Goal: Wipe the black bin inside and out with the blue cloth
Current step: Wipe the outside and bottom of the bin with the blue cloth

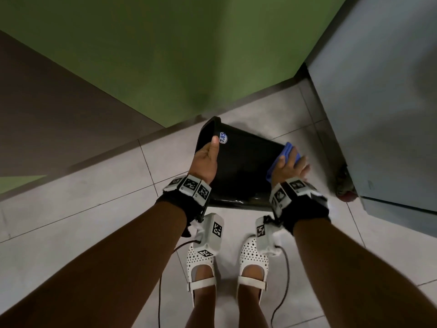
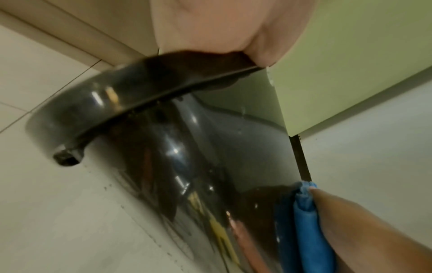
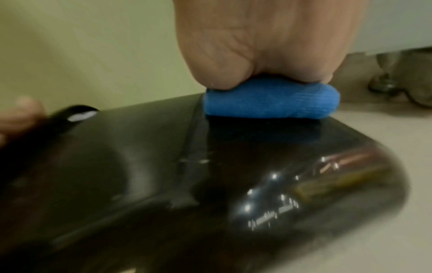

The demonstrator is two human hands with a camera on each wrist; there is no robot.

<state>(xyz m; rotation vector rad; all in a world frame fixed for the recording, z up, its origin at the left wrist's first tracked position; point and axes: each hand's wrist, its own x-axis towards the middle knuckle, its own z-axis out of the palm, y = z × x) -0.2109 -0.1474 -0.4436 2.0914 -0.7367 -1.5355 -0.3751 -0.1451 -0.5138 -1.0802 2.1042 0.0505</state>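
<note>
One black bin (image 1: 238, 166), glossy, tipped on its side at frame centre, mouth toward the left, over the tiled floor (image 1: 94, 209). Left hand (image 1: 205, 159) clasps the rim, thumb outside beside a round price sticker (image 1: 223, 137). Right hand (image 1: 289, 169) presses a folded blue cloth (image 1: 287, 150) against the outer wall near the base, fingers laid out over it. Green wall (image 1: 165, 55) behind; white perforated shoes (image 1: 201, 263) below.

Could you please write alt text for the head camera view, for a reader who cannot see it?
Seen from above, a person's left hand grips the rim of a black bin tipped on its side, while the right hand presses a folded blue cloth against its outer wall near the base. White shoes stand on the tiled floor below.
</note>
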